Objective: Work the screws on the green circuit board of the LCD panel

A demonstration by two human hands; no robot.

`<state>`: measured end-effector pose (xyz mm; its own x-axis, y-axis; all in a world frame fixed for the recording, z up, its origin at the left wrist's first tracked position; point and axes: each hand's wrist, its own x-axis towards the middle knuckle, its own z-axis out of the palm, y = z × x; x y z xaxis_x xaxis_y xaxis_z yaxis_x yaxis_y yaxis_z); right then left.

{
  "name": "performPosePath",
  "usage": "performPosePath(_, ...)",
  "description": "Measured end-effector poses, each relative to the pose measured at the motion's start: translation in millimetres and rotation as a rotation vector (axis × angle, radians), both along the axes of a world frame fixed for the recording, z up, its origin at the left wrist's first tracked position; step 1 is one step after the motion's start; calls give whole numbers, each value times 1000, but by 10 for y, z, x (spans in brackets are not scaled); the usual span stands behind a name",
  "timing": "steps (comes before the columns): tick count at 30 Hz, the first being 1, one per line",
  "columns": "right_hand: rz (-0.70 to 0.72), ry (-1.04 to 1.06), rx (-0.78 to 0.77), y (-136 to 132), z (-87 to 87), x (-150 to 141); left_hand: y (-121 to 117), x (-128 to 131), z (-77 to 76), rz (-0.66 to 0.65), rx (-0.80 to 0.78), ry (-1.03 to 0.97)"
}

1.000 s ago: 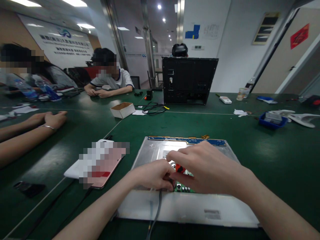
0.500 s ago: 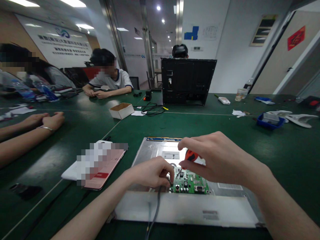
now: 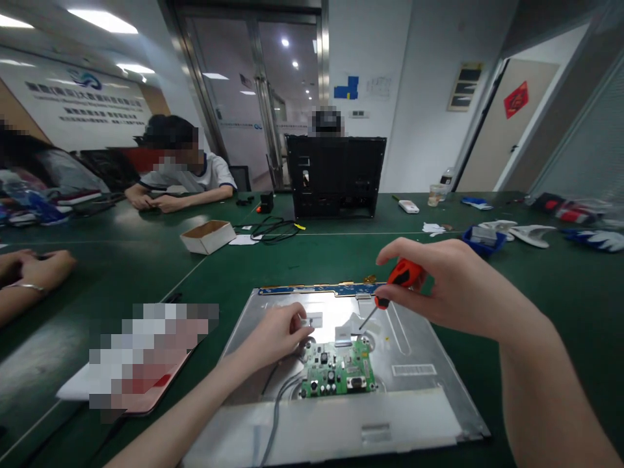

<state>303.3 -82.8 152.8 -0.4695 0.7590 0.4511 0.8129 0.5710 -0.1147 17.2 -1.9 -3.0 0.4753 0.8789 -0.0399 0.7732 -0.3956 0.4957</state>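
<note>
My right hand grips the red-and-black handle of a screwdriver. Its thin shaft slants down to the left, with the tip close to the upper right corner of a green circuit board. The board sits on the metal back of a display panel. My left hand is over the panel by the board's upper left corner, fingers curled in; whatever they hold, if anything, is hidden. A grey cable runs from the board's left side toward the panel's near edge.
A phone lies left of the panel. Beyond are an open box, black cables, an upright black monitor and a blue tray. Another person's hands rest at the left; a person sits farther back.
My right hand has lifted the screwdriver and shifted it to the board's upper right corner. My left hand has moved from the board's left edge up to its upper left. The view has turned right.
</note>
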Motion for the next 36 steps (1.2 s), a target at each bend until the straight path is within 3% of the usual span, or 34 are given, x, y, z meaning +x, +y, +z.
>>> performPosePath(6, -24, 14, 9, -29, 6, 145, 32, 127, 60, 12, 100, 197)
performPosePath(13, -17, 40, 61, -14, 80, 252, 76, 74, 120, -42, 91, 164)
performPosePath(17, -16, 67, 81, -6, 115, 295, 38, 139, 274, -129, 68, 164)
performPosePath(21, 8, 106, 82, -8, 120, 326, -23, 402, 365, -329, -14, 49)
performPosePath(24, 36, 111, 80, -3, 109, 328, -29, 649, 353, -454, -33, -32)
performPosePath(28, 50, 98, 65, 18, 94, 295, 7, 881, 262, -467, -40, -123)
performPosePath(36, 62, 78, 74, 97, 48, 224, 43, 915, 126, -421, 21, -217)
